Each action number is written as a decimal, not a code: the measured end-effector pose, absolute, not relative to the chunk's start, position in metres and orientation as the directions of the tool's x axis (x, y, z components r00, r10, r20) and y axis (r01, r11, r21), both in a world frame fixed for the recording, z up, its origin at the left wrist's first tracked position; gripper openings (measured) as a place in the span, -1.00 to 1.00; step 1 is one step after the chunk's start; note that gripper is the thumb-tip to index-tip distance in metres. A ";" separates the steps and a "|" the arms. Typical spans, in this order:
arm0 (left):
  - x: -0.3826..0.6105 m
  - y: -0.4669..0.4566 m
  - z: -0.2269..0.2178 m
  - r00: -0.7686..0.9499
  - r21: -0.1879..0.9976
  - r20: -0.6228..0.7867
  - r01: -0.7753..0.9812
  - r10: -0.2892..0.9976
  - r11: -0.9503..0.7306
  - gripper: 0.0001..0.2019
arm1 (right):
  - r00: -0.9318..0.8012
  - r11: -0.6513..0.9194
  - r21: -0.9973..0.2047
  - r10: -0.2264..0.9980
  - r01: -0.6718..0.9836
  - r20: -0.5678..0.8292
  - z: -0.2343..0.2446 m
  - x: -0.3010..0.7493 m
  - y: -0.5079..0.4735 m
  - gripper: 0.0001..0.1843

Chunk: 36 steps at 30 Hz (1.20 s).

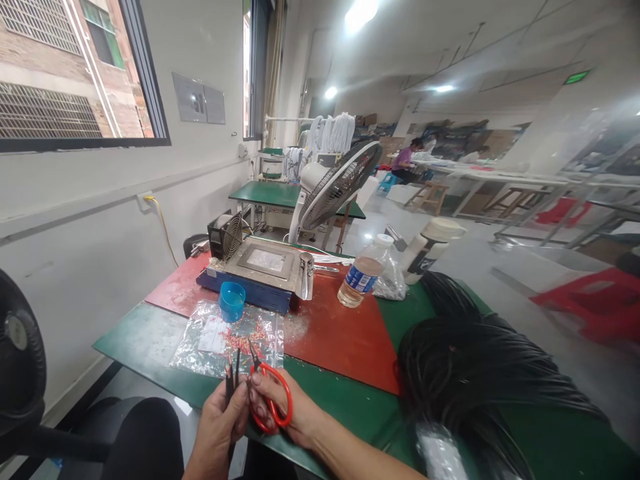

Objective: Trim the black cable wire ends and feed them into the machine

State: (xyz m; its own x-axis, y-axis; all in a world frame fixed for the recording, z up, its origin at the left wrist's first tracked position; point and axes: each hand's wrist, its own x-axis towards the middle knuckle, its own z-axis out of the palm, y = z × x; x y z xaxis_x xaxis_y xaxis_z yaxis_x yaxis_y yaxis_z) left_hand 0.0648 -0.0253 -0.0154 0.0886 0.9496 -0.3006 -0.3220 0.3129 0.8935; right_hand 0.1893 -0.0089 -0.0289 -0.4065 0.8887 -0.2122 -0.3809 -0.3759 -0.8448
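Observation:
My left hand (220,417) is closed around black cables (230,385), whose ends point up; small coloured wire tips show on one of them. Red-handled scissors (286,393) are in my right hand (295,417), fingers through and around the loops, blades pointing up and away. Both hands are close together over the table's near edge, the scissors just right of the cable ends. Beyond them a clear plastic bag (193,357) lies flat, with small red and orange clippings (245,339) scattered on it. A blue cup (232,301) stands at the bag's far edge.
A blue-sided heating plate (245,292) with a small fan (233,237) sits behind the bag. To its right stand a liquid-filled bottle (359,283) and a white container (430,250). A black cable bundle (460,360) covers the table's right. A large fan (340,183) rises behind.

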 end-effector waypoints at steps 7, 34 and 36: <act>0.064 -0.027 -0.022 0.090 0.872 -0.319 -0.362 0.943 0.329 -0.55 | -0.412 -0.393 -0.834 0.883 -0.387 -0.224 -0.027 0.189 -0.010 -0.50; 0.065 -0.028 -0.006 0.142 0.899 -0.265 -0.322 0.954 0.298 -0.63 | -0.397 -0.399 -0.841 0.884 -0.366 -0.247 -0.023 0.190 -0.008 -0.44; 0.065 -0.028 -0.007 0.154 0.900 -0.266 -0.313 0.952 0.302 -0.61 | -0.406 -0.403 -0.831 0.882 -0.384 -0.241 -0.025 0.190 -0.008 -0.46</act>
